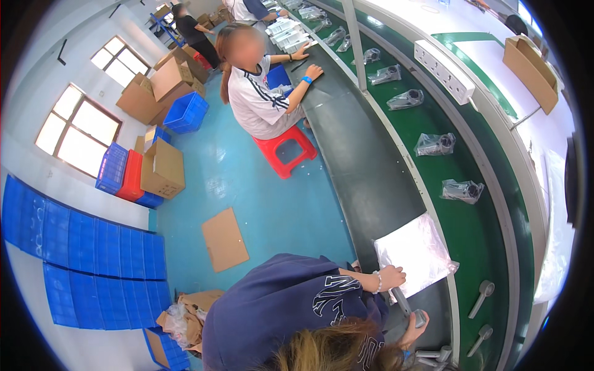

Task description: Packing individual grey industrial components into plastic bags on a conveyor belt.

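A grey part with a round head and a straight handle is held between my hands over the dark bench. My left hand, with a white beaded bracelet at its wrist, is closed at the handle's upper end, beside a stack of clear plastic bags. My right hand is wrapped round the part's round head from below; some of its fingers are hidden. More grey parts lie on the bench close to that hand. Hair and a navy sleeve cover part of the lower view.
Beyond the bench runs a green conveyor carrying bagged parts and two unbagged ones. A co-worker sits on a red stool farther along. A power strip hangs above the belt. Blue crates line the left.
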A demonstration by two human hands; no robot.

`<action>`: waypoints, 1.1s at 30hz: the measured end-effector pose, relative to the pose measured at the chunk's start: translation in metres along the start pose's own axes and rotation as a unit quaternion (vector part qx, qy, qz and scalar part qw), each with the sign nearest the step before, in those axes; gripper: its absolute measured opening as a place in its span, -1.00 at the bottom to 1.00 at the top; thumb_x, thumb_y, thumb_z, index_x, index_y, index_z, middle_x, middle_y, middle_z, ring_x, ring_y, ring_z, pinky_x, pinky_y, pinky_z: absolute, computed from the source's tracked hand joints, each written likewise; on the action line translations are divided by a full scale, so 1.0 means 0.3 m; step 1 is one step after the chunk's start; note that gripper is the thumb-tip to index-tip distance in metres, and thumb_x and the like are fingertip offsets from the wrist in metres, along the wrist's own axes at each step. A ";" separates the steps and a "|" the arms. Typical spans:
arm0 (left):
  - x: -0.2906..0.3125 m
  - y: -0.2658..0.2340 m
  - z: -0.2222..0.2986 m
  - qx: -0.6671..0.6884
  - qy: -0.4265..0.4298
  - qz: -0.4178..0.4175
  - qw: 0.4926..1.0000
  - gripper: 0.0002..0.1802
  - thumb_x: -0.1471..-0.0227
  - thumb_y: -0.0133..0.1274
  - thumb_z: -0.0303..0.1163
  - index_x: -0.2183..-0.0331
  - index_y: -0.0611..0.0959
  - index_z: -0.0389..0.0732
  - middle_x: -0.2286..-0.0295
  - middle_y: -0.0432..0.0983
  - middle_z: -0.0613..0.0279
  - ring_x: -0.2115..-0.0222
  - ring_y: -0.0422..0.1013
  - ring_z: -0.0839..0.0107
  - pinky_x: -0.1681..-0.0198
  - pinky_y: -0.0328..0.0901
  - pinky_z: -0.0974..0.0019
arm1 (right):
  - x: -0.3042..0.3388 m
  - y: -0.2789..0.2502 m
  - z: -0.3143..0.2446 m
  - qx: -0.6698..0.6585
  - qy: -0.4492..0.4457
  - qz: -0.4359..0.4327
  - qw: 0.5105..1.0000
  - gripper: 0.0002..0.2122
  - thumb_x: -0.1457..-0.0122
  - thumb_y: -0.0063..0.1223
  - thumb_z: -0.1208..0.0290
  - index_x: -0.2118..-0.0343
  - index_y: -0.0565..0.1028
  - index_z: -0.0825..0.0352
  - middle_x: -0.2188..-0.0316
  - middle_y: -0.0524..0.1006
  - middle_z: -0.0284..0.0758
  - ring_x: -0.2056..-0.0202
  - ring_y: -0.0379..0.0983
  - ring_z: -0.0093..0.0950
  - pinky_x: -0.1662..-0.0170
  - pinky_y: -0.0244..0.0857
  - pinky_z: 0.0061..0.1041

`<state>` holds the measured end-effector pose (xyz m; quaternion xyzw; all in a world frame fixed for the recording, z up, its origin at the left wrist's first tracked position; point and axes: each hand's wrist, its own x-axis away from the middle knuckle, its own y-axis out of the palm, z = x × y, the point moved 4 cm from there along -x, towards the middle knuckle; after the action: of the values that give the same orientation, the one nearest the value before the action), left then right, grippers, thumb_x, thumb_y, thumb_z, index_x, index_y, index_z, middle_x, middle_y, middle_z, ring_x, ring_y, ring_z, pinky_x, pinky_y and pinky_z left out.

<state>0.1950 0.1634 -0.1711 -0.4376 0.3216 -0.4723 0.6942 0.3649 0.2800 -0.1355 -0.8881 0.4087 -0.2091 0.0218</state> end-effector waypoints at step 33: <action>0.007 -0.059 0.054 0.682 -0.037 -0.100 0.723 -0.26 0.45 0.09 -0.71 0.07 0.33 -0.29 0.15 0.21 0.09 0.55 0.43 0.43 0.53 0.37 0.49 | 0.016 0.111 -0.042 -0.211 0.142 -0.091 0.963 -0.57 0.02 0.04 0.52 0.06 0.17 0.34 0.16 0.30 -0.28 0.15 0.26 -0.46 0.25 0.25 -0.53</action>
<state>0.2029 0.1633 -0.1483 0.1078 -0.1588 -0.6142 0.7654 0.3390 0.2560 -0.1293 -0.8669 0.3603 -0.2435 -0.2438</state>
